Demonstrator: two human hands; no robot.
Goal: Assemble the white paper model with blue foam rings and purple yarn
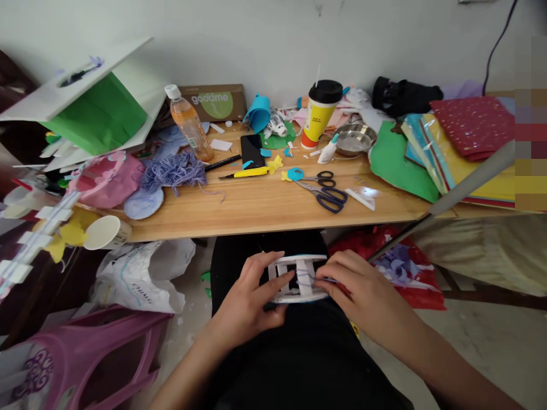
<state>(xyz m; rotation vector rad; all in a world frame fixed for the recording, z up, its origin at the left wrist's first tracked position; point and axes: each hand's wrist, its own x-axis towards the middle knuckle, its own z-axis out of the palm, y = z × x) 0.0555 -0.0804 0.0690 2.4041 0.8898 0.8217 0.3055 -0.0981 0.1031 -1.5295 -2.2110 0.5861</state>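
Note:
Over my lap I hold a small white paper frame (299, 277) with cross strips and blue edges. My left hand (250, 296) grips its left end, thumb on top and fingers curled beneath. My right hand (363, 290) is closed at its right end, pinching a thin blue thread (308, 278) that runs across the frame. Both hands sit below the front edge of the wooden table (265, 208).
On the table lie blue-handled scissors (327, 192), a yellow box cutter (248, 172), a black phone (251, 149), purple yarn (173, 171), a drink bottle (190, 122), a yellow cup (318, 114), a steel bowl (354, 138) and coloured sheets (448, 148). A pink stool (98, 359) stands at lower left.

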